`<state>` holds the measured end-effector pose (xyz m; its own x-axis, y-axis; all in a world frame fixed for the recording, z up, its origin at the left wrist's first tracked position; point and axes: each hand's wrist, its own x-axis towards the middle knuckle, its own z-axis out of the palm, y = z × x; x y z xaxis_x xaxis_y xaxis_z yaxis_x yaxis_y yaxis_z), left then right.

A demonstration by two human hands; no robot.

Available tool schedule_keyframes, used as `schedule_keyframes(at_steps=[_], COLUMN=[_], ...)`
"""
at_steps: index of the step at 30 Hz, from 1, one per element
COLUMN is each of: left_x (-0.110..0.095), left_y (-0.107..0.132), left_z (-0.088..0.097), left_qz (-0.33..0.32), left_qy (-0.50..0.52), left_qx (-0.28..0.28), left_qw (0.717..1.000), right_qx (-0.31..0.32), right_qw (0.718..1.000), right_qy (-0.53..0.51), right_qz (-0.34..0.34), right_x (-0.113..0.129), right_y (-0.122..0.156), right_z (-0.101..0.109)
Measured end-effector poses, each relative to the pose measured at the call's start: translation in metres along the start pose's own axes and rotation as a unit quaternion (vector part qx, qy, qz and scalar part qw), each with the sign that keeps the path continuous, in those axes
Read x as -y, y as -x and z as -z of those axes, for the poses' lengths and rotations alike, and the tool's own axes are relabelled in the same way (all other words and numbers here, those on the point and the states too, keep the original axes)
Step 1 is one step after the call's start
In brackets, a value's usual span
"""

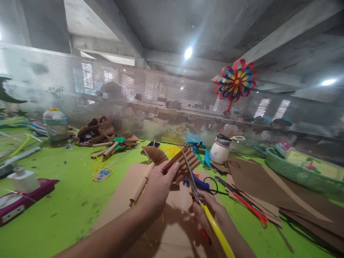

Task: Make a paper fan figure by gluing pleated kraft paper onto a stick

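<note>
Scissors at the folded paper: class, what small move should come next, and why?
Probably one careful snip through the folded paper: the left hand pinches it, and the right hand holds the scissors with a blade overlapping it in this view.

- Pleated piece [193, 157] I'm holding: brown paper, matt, ridged.
- My scissors [211, 218]: smooth metal blades, yellow plastic grips.
- Fan [156, 154]: matt brown paper, pleated.
- Tan sheet [113, 215] under my work: paper or card, smooth, matt.
- Partition [161, 93]: perforated, slight sheen; metal or plastic, can't tell.
- Basket [285, 173]: green plastic, openwork.
- Bundle [91, 132]: brown cloth, fuzzy.
- Power strip [29, 199]: purple plastic, smooth, slightly glossy.
</note>
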<state>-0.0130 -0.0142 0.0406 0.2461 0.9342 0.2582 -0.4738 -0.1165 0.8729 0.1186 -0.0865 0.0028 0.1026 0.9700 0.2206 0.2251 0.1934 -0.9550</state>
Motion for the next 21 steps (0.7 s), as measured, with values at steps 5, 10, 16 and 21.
schedule_keyframes(at_steps=[5, 10, 16, 21], left_x=[-0.0005, -0.0005, 0.0005, -0.0006], left_y=[-0.0001, -0.0008, -0.0015, -0.0009], left_z=[-0.0007, -0.0006, -0.0007, -0.0021], left_qz=[0.010, 0.025, 0.023, 0.025], left_qy=[0.027, 0.030, 0.032, 0.033], left_qx=[0.014, 0.009, 0.023, 0.021], left_qw=[0.999, 0.999, 0.999, 0.999], right_qx=[0.002, 0.010, 0.007, 0.010], right_qw=[1.000, 1.000, 1.000, 1.000], right_qy=[-0.013, 0.002, -0.010, -0.009], right_qz=[0.002, 0.008, 0.003, 0.003], right_x=[-0.0010, -0.0046, -0.0055, -0.0054], right_y=[0.0000, 0.0002, 0.0007, 0.0018], right_z=[-0.0003, 0.0022, 0.0026, 0.0032])
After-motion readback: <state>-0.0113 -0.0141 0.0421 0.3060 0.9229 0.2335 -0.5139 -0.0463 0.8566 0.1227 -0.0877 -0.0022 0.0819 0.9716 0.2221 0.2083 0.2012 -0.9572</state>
